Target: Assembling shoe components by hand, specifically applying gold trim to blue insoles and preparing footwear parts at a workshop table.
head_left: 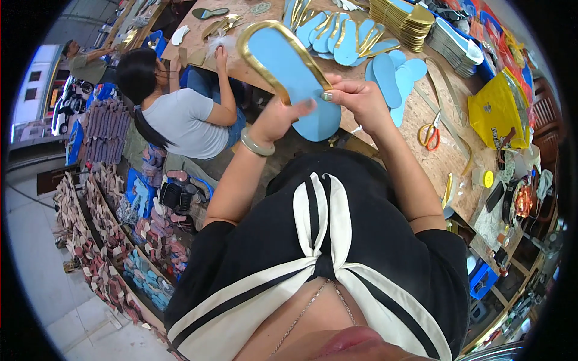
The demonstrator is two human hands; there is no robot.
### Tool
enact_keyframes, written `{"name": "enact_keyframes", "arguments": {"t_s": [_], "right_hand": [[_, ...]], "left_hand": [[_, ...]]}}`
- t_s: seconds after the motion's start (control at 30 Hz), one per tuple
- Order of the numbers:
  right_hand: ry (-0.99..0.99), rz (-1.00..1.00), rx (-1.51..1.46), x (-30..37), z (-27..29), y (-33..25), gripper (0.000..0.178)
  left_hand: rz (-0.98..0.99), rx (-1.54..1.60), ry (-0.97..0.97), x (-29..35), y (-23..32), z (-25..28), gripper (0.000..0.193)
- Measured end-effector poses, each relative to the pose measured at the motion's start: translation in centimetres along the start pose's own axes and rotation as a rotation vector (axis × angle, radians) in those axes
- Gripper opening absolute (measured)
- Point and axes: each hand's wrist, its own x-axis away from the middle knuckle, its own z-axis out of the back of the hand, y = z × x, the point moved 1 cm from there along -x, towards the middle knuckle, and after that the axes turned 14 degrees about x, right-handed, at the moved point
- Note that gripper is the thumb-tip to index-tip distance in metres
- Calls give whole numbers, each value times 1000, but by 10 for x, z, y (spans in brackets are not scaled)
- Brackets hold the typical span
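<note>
Between my hands, over the table's near edge, is a light blue shoe insole (280, 57) with a gold strip along much of its rim. My left hand (278, 122) grips its left edge, the thumb lying on the blue face. On the opposite edge, my right hand (358, 101) pinches the insole close to where the gold strip ends. Fingers behind the insole are partly hidden. Plain blue insoles (383, 78) lie on the table just beyond my right hand, and several gold-edged insoles (345, 42) are fanned out farther back.
On the wooden table (415, 144) lie orange-handled scissors (431, 133), a stack of gold-edged insoles (415, 27) and a yellow bag (500, 111). A co-worker (180, 108) sits at the left side. Racks of shoe parts (105, 240) stand on the floor at left.
</note>
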Motion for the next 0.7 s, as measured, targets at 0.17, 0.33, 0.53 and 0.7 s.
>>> {"name": "enact_keyframes", "arguments": {"t_s": [0.17,0.33,0.53,0.7], "right_hand": [[-278,-316,-173,-10,30,22,31],[-288,-367,-411,-2,65,64,36],[-38,-492,-628,10,89,123,30],[609,-651,82,53,171,256,35]], "left_hand": [[167,209,92,1,-24,1,37],[350,449,97,-10,-37,6,40],[535,567,251,-19,-72,20,41],[323,313,451,-4,-67,36,37]]}}
